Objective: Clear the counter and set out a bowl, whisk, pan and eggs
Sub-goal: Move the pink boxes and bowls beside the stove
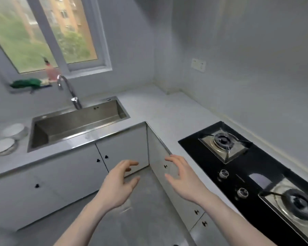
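Note:
My left hand [119,183] and my right hand [181,176] hang in front of the corner cabinets, below the counter's edge. Both have loosely spread fingers and hold nothing. The grey L-shaped counter [156,107] runs from the sink on the left round to the hob on the right. At the far left edge stand two white bowls [9,137] on the counter, partly cut off by the frame. No whisk, pan or eggs are in view.
A steel sink [75,125] with a tap [70,91] sits below the window. A black two-burner gas hob [252,166] lies on the right. A green cloth [27,82] and a pink bottle [51,71] rest on the sill. White cabinet doors [121,150] face me.

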The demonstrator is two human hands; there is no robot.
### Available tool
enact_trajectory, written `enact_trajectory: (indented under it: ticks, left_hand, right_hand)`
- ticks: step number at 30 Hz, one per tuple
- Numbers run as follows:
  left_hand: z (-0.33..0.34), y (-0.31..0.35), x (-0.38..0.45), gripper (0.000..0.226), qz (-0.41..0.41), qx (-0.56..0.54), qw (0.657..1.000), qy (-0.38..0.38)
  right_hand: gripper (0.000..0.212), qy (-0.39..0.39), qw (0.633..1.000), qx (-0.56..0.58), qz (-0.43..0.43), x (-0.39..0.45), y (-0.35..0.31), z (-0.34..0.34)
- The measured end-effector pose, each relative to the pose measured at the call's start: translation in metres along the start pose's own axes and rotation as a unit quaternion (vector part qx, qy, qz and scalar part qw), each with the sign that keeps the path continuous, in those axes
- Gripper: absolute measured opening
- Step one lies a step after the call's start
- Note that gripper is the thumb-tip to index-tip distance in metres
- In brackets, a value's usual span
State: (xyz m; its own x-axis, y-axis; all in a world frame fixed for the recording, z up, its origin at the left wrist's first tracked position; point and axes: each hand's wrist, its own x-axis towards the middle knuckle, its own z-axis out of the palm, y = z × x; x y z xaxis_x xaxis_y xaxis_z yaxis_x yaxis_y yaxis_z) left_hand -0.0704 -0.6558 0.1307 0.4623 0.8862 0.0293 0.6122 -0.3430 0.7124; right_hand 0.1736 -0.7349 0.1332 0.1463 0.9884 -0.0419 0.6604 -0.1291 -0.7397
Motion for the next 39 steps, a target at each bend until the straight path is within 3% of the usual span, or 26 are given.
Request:
enact_trajectory:
  ticks: [9,15,27,33,39]
  left_hand:
    - [-0.088,-0.089,-0.05,0.035,-0.131,-0.002,0.983,0.131]
    - [-0.141,-0.13,-0.032,0.036,-0.177,0.001,0.967,0.185]
    - [-0.205,-0.202,0.063,0.037,-0.221,-0.022,0.95,0.219]
    - [-0.253,-0.272,0.02,0.036,-0.309,-0.034,0.913,0.264]
    - [-0.326,-0.351,-0.017,0.035,-0.359,-0.052,0.889,0.279]
  right_hand:
    - [0.053,-0.119,0.987,0.013,-0.107,0.102,-0.094,0.081]
    - [0.055,-0.184,0.972,0.029,-0.141,0.164,-0.136,0.125]
    - [0.05,-0.258,0.956,0.031,-0.135,0.303,-0.172,0.196]
    - [0.05,-0.348,0.92,0.02,-0.179,0.336,-0.243,0.276]
    - [0.052,-0.355,0.919,0.024,-0.169,0.365,-0.31,0.354]
